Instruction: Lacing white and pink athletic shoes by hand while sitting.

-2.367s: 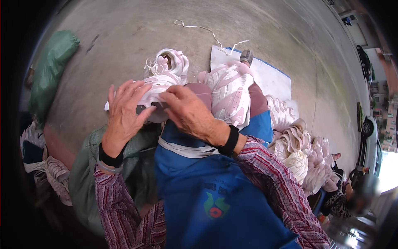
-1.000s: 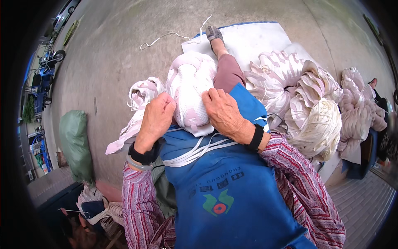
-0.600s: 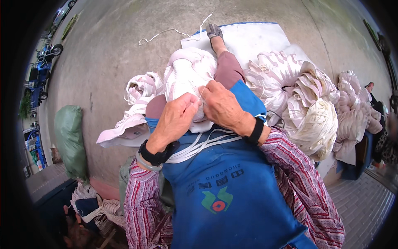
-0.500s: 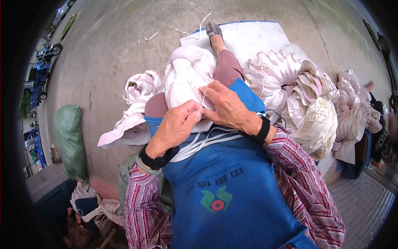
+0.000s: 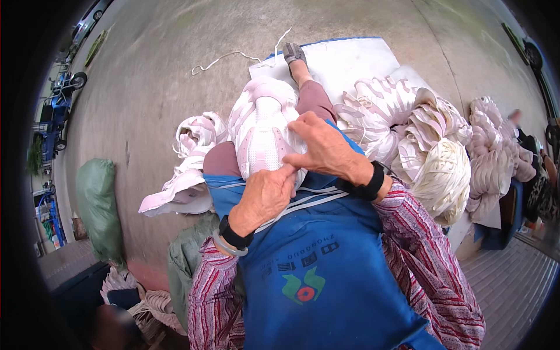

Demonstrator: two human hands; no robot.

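Note:
On my lap lies a white and pale pink shoe upper (image 5: 262,114), its toe pointing away from me. My left hand (image 5: 265,198) is at its near end, fingers pressed together; whatever they pinch is hidden. From the right, my right hand (image 5: 326,149) curls over the upper's side edge, thumb on its surface and fingertips at the rim. The thumb meets the left fingertips. Several white laces (image 5: 300,202) lie across my blue apron (image 5: 315,245), just below the hands.
Bundles of nested uppers (image 5: 434,125) are piled at my right, with a hank of cream laces (image 5: 446,181). More uppers (image 5: 178,189) lie at my left, beyond them a green sack (image 5: 99,204). A white sheet (image 5: 350,58) and a loose lace (image 5: 230,53) are on the floor ahead.
My left hand has moved right and a little nearer me. My right thumb and fingers have spread apart. The thin lace end seen between the hands before no longer shows.

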